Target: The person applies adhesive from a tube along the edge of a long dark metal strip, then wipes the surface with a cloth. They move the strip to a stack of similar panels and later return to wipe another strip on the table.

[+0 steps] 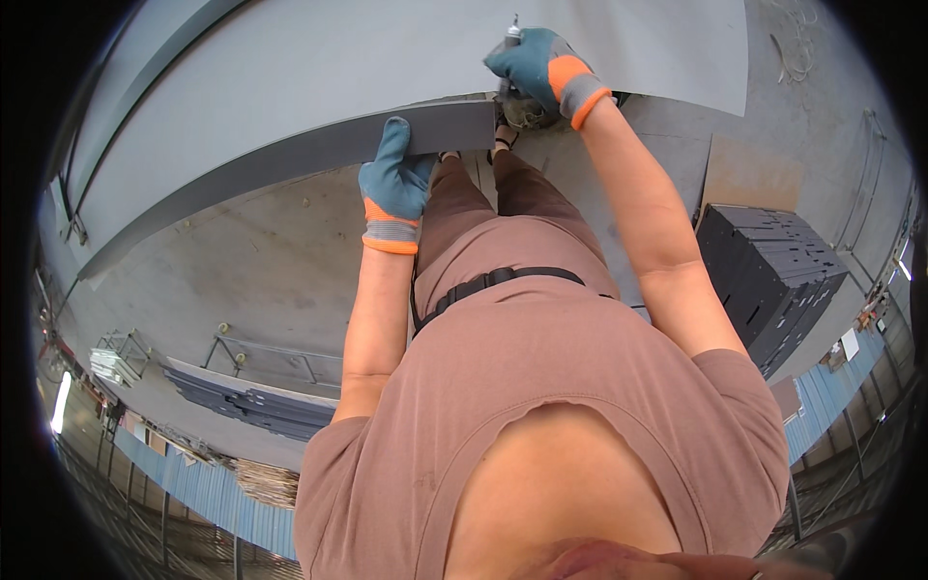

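Observation:
A long dark grey strip (290,150) runs along the near edge of a large light grey sheet (367,58). My left hand (394,184), in a blue-grey glove with an orange cuff, grips this strip near its right end. The thumb lies on its face and the fingers are behind it. My right hand (541,72), gloved alike, is closed round a dark tool (512,39) with a silvery pointed tip, just beyond the strip's right end and over the sheet. Most of the tool is hidden by the glove, so its exact kind does not show.
A stack of dark panels (768,275) stands on the floor to my right, with a brown board (749,179) beside it. Metal racks (271,356) and more stacked dark panels (246,401) are at the left. My feet are under the sheet's edge.

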The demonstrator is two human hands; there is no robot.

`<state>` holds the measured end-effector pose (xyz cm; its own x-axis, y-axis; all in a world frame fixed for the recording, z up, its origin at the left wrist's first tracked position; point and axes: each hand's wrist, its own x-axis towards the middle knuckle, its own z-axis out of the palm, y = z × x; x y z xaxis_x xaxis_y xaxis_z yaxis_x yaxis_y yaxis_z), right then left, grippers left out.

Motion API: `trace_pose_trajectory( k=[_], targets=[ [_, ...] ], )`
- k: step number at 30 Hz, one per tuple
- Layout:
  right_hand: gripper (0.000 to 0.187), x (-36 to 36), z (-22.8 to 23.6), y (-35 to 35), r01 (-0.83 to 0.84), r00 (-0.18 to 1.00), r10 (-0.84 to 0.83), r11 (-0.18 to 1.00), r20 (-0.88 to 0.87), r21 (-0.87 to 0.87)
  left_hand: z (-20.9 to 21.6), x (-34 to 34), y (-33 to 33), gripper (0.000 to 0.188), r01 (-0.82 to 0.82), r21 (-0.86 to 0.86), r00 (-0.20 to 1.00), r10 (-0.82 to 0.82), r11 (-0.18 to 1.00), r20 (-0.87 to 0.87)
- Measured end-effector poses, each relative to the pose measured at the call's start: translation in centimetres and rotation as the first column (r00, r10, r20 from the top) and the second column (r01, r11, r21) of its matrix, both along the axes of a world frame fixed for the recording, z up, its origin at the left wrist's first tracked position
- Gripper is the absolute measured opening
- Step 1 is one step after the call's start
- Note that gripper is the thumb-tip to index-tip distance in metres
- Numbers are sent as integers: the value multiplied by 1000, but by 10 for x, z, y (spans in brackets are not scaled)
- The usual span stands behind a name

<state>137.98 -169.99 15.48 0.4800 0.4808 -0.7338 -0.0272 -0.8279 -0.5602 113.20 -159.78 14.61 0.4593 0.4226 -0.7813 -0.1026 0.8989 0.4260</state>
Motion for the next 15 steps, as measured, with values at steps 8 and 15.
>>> trace_pose_trajectory(
  k=[8,15],
  targets=[
    [25,11,13,-62,188,981,-186,982,57,-17,-8,8,4,18,-16,-14,999,17,1000,31],
    [35,8,22,-92,392,909,-411,900,73,192,-40,64,29,17,-54,-37,996,57,998,63]
  ],
)
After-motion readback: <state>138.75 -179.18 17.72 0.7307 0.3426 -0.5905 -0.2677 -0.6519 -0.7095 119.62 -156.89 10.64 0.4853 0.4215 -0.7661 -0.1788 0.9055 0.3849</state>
